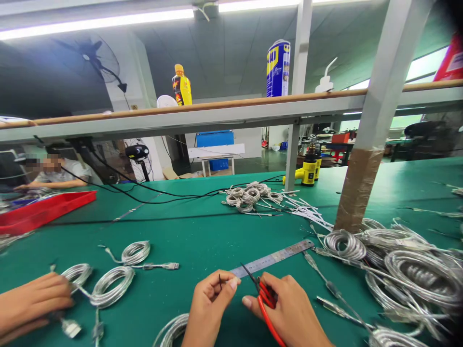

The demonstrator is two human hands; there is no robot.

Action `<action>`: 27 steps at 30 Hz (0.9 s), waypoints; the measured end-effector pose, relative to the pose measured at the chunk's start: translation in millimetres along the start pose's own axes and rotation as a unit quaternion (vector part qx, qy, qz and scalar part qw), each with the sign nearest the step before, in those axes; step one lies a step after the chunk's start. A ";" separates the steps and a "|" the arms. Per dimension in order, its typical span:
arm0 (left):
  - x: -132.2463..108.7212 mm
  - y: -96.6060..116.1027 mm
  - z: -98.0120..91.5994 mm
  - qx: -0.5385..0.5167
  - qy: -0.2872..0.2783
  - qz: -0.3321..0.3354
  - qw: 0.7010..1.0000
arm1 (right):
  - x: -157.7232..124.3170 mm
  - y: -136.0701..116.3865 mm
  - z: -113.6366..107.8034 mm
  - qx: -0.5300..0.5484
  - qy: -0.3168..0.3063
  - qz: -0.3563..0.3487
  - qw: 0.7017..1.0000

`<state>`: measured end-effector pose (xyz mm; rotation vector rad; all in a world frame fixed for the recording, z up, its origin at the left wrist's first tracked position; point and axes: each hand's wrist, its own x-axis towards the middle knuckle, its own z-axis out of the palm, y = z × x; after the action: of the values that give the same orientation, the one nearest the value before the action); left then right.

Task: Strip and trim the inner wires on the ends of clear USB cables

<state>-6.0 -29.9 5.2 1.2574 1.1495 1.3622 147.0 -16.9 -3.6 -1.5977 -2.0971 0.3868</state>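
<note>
My left hand [213,301] pinches the end of a cable between thumb and fingers. A short dark wire end sticks up from the grip, and a pale bit shows at the fingertips. Beside my left wrist lies a coil of clear-sheathed cable [175,328]; whether it joins the held end is hidden. My right hand [287,308] is closed around red-handled scissors [266,315]. Their dark, narrow blades point up and left, just right of my left fingertips and over a steel ruler [280,259] lying flat on the green mat.
Coiled USB cables [415,270] are heaped at right, near a taped post [356,193]. More coils [249,196] and yellow tools [309,171] sit farther back. A co-worker's hand [36,303] touches cables at left. A red tray [47,210] and overhead shelf [231,112] stand beyond.
</note>
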 end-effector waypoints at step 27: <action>14.3 -2.1 -7.9 0.040 -0.035 -0.045 0.998 | 27.5 3.5 -28.9 -0.130 -0.106 -0.078 0.983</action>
<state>-14.5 -15.8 4.7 1.2850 1.2076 1.2060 159.4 8.8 24.6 -1.5752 -2.5033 0.2452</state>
